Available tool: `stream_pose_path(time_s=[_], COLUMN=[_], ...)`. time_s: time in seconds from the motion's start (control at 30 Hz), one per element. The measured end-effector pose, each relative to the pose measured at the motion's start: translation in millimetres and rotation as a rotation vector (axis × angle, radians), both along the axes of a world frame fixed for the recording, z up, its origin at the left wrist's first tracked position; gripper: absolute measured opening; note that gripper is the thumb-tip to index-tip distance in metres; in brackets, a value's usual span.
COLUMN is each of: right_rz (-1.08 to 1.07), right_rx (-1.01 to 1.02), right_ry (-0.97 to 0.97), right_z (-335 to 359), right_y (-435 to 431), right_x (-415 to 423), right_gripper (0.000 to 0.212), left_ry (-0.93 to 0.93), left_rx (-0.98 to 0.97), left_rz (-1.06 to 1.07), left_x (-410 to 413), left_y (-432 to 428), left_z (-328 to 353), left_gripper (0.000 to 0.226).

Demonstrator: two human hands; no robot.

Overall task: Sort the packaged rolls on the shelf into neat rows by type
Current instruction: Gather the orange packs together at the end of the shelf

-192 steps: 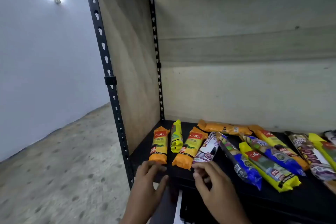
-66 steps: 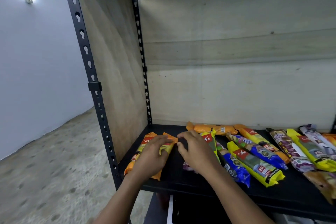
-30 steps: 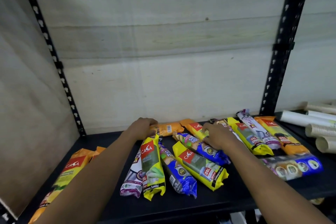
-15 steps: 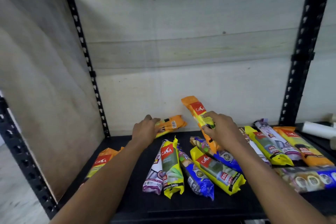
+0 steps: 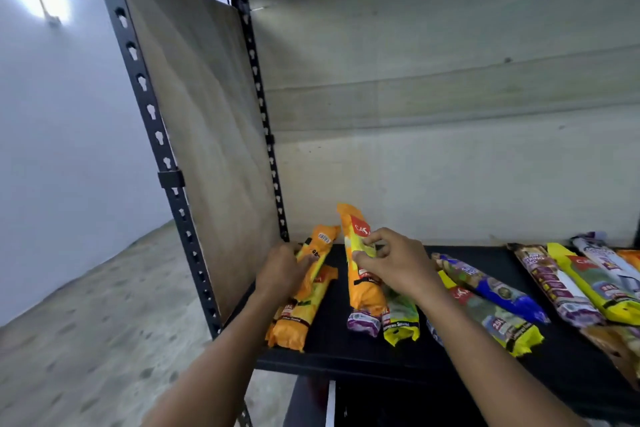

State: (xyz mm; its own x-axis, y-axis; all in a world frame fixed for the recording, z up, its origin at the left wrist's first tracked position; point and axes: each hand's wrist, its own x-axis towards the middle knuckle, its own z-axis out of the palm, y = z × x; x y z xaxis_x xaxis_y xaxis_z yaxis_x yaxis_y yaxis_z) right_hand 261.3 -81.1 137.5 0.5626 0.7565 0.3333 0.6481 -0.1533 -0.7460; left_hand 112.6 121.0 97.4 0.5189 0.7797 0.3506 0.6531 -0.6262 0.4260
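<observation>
Orange roll (image 5: 365, 295) pinched in the right hand (image 5: 394, 265), another orange roll (image 5: 322, 241) gripped in the left hand (image 5: 282, 272). Both are now carried from mid-shelf to the orange pile (image 5: 294, 322) at the left end of the shelf (image 5: 346, 354), so the orange row looks nearly gathered. Purple roll (image 5: 362, 322) and yellow roll (image 5: 401, 322) lie beneath, in the way.

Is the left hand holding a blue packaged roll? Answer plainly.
No, the left hand grips an orange packaged roll near the left end of the shelf; the blue roll lies farther right.
</observation>
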Motion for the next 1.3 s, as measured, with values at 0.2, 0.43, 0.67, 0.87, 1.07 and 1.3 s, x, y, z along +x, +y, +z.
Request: stream_pose_path(time_s=[0.2,0.43,0.67,0.87,1.07,1.3], right_rz=[-0.005,-0.053,-0.085,-0.137,-0.185,-0.093], right_rx=[-0.151,-0.243,-0.259,-0.320,-0.372,-0.319], right_ry=[-0.027,-0.069,-0.209,-0.346,-0.385,-0.361], right_z=[-35.9,-53.3,-61.9,-70.7,-73.5,-64.4], right_y=[26.7,46.2,55.1,61.2,65.4,45.4], right_x=[-38.7,-64.4,-76.7,-86.3,-90.5,-74.4], right_gripper=[0.039,0.034,0.035,0.044,0.050,0.046], left_ry=[-0.035,-0.056,-0.084,0.008,0.068,0.106], left_rx=[-0.076,-0.131,-0.130,-0.087,-0.050,0.023], left_rz=[0.093,0.177,0.168,0.179,0.173,0.181], left_x=[-44.2,-63.4,-64.9,-63.5,-64.6,-57.0], left_y=[-16.8,-28.1,-33.0,-34.5,-28.5,-37.0], left_z=[-3.0,-14.1,-20.0,-22.1,-25.4,-23.1], left_gripper=[0.043,0.045,0.059,0.051,0.052,0.054])
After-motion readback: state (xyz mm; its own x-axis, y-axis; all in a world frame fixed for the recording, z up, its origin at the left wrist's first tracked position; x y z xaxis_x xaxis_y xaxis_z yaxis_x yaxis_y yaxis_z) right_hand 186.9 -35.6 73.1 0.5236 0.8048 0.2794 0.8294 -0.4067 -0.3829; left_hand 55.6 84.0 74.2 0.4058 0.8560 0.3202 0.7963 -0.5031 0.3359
